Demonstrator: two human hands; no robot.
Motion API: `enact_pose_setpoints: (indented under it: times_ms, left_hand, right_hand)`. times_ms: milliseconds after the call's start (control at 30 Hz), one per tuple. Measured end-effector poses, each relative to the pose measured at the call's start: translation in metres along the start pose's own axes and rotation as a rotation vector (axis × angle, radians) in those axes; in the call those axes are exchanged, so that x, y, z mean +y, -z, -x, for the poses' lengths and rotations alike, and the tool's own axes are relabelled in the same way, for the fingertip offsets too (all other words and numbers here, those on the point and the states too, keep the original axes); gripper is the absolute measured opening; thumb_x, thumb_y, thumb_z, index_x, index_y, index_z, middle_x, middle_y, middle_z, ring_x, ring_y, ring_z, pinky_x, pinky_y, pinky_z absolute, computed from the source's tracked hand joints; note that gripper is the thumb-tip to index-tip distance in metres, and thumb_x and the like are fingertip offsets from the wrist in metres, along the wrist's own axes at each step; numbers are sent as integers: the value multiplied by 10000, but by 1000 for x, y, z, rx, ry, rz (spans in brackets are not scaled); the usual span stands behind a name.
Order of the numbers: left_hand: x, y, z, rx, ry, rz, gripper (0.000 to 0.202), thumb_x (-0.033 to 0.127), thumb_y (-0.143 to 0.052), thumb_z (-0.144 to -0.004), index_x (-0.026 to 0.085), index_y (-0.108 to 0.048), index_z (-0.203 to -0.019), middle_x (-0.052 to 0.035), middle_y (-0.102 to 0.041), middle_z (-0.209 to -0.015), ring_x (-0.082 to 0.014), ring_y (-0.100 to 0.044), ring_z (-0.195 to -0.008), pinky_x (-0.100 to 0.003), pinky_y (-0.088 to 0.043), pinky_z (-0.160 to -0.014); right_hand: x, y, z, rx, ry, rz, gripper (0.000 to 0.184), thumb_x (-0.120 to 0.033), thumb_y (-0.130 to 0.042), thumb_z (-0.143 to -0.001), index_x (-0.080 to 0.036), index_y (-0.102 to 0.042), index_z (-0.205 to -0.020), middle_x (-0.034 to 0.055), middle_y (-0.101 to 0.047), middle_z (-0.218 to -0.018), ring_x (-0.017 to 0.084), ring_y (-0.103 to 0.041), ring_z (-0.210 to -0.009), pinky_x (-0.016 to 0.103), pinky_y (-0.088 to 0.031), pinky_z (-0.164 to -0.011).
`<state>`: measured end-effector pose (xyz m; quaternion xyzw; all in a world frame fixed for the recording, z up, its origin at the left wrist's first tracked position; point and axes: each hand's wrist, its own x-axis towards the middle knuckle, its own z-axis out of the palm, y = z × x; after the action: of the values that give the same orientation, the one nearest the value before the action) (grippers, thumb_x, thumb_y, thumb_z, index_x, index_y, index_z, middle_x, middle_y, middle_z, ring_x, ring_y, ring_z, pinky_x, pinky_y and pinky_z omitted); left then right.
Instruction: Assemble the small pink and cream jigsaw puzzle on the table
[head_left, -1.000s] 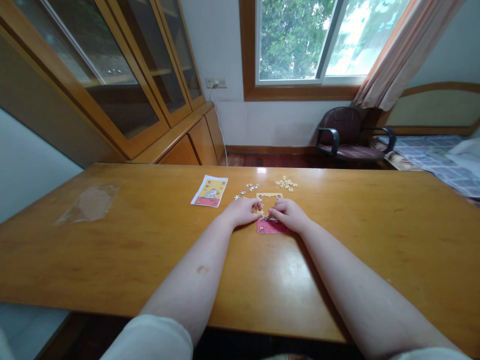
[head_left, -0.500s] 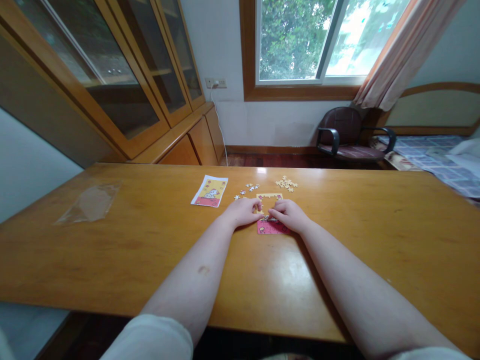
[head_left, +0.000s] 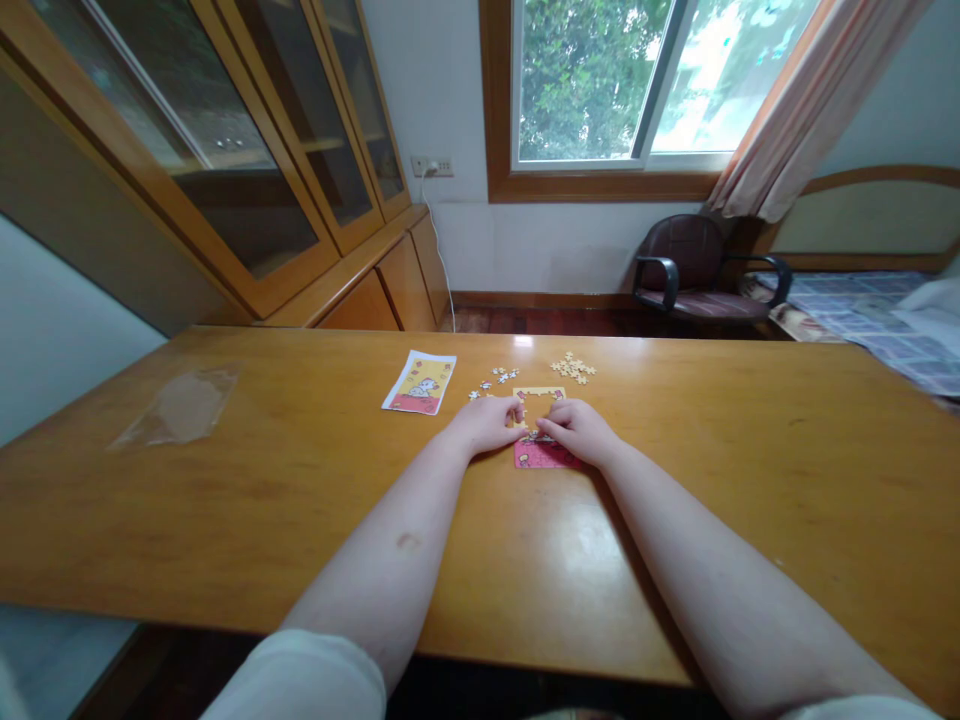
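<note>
A jigsaw puzzle lies on the table, its pink lower part and yellow border joined around an open middle. Over its left edge rests my left hand, fingers curled in and touching the puzzle. My right hand covers the right side, thumb and fingertips pinched at the inner edge of the puzzle. Whatever either set of fingertips holds is too small or hidden to make out. Just beyond my left hand are several loose white-patterned pieces. A heap of yellow puzzle pieces lies beyond the puzzle.
The picture sheet with a spotted puppy lies left of the pieces. A clear plastic bag is farther left on the wooden table. Beyond the table stand a glass-door cabinet, an armchair and a bed.
</note>
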<state>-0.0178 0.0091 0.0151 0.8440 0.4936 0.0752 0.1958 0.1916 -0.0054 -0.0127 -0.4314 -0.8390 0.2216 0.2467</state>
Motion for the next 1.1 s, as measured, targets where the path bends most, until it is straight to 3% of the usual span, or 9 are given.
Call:
enact_pose_setpoints:
  times_ms: [267, 533, 800, 1100]
  left_hand:
    - [1, 1, 0, 2, 32, 31, 222, 400, -631, -784, 230, -654, -926, -11, -682, -815, -178, -626, -753, -250, -419, -637]
    - [1, 3, 0, 28, 51, 60, 209, 375, -607, -816, 227, -702, -928, -22, -691, -829, -180, -633, -773, -258, -457, -686]
    - [1, 3, 0, 29, 67, 64, 276, 394, -594, -818, 235, -705, -1015, -35, -703, -876, -192, -642, -801, -265, -471, -720]
    - [-1, 3, 0, 62, 107, 47, 278, 379, -579, -836, 237, -702, -1041, -50, -712, -907, -209, -653, -843, -281, -486, -759]
  right_hand:
    - [-1, -1, 0, 20, -18, 35, 444, -394, -495, -943, -184, -696, -608, 20, -580, -601, 134, -520, -627, 266, -403, -684]
    - [6, -1, -1, 315, -280, 249, 388, -357, -480, -920, -204, -688, -629, 52, -646, -700, 168, -571, -714, 271, -394, -679]
    - [6, -2, -2, 317, -405, 271, 247, -334, -535, -894, -219, -751, -853, 73, -733, -913, 219, -617, -895, 325, -421, -821]
    - [5, -2, -3, 303, -362, 232, 232, -338, -553, -896, -224, -751, -938, 70, -741, -964, 235, -615, -949, 364, -420, -880]
